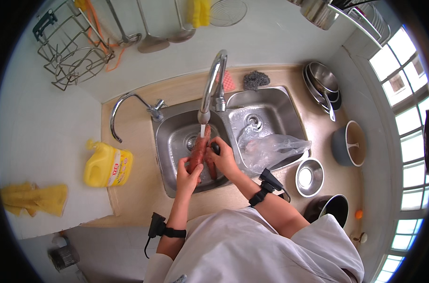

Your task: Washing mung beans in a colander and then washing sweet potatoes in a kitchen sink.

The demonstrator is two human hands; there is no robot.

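My left hand (189, 174) is closed around the lower end of a long reddish root vegetable (199, 152), held tilted over the left sink basin (172, 169). Water runs from the tall chrome faucet (204, 116) onto its upper end. My right hand (222, 156) grips a small tool with a black handle (215, 148) against the root's right side. My fingers hide the tool's working end, so its kind is unclear. Another reddish root (211, 169) shows below my right hand, partly covered by it.
A clear plastic bag (271, 148) lies in the right basin (274, 102). To the right stand a steel bowl (309, 177), a dark pot (336, 208), a blue-grey pot (341, 148) and stacked pans (322, 83). A second curved tap (129, 95) and a yellow detergent jug (106, 166) are leftward.
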